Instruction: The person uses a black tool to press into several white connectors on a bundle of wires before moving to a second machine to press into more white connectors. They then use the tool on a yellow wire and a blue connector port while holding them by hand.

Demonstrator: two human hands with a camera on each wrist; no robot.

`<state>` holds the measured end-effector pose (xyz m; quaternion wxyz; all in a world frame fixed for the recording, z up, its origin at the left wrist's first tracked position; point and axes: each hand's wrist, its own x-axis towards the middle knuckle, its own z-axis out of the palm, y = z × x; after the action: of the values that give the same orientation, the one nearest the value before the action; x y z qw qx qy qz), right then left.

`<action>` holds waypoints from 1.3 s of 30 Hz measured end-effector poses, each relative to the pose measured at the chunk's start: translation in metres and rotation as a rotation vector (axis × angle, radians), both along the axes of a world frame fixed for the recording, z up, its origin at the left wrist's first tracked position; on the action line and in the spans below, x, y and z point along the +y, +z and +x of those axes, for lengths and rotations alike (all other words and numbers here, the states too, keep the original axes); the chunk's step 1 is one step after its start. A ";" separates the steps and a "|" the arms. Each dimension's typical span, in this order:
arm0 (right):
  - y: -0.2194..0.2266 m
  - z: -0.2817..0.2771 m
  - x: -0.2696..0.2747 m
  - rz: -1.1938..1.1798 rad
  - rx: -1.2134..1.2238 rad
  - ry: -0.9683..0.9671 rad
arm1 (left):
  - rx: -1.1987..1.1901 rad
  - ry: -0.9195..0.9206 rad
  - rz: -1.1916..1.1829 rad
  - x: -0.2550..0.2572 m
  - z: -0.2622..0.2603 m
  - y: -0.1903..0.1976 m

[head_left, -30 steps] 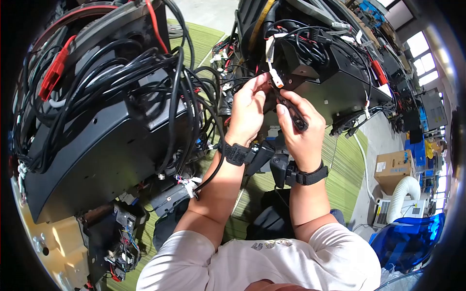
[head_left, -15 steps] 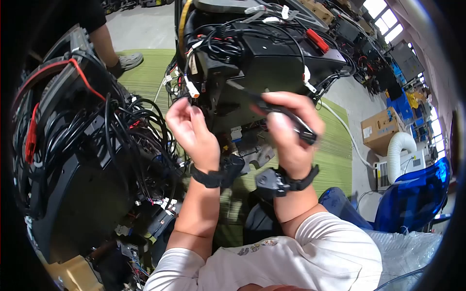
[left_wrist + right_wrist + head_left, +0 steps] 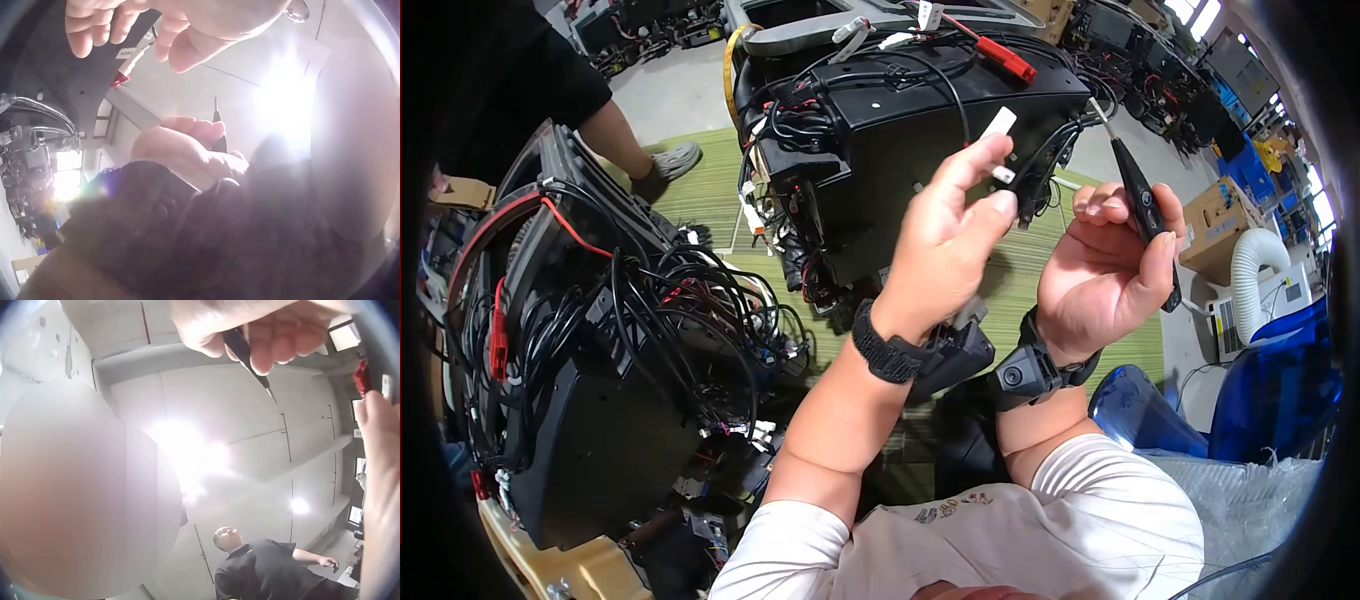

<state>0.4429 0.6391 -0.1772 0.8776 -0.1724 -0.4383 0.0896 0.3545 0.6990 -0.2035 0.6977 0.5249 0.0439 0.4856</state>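
Note:
In the head view, my left hand (image 3: 945, 240) is raised at the front of a black housing (image 3: 940, 150), thumb and index finger apart. Just past its fingertips are a small white connector (image 3: 1003, 174) and a white tag (image 3: 1000, 122). The left wrist view has this hand (image 3: 219, 22) with its fingers loosely extended and nothing visible between them. On the right, my right hand (image 3: 1105, 275) holds a black pen-shaped tool (image 3: 1140, 190), its thin metal tip upward. That tool (image 3: 247, 353) also shows in the right wrist view, gripped by the right hand (image 3: 269, 328).
A red connector (image 3: 1006, 60) lies on top of the housing. Another cable-covered black unit (image 3: 600, 400) stands left, on a green mat (image 3: 705, 200). A person (image 3: 269, 569) in dark clothes stands nearby. A cardboard box (image 3: 1215, 225) and white hose (image 3: 1255, 265) are at right.
The view has swung, bringing the housing's right side nearer the middle. My left hand has left the orange-and-white connector for the white connector's side; the right hand has turned the tool upright, away from the cables.

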 end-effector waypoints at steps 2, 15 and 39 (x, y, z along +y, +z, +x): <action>-0.001 -0.002 0.001 -0.026 0.005 -0.053 | -0.084 0.094 -0.118 0.000 -0.008 -0.001; -0.007 -0.049 0.013 -0.099 -0.294 0.017 | -0.440 -0.187 -0.372 0.002 -0.082 -0.013; -0.016 -0.062 0.019 -0.167 -0.454 0.021 | -0.317 0.098 -0.353 -0.004 -0.087 -0.014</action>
<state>0.3808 0.6585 -0.1927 0.7384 -0.2557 -0.6170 0.0936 0.2679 0.6949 -0.2174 0.7522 0.3094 0.0435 0.5802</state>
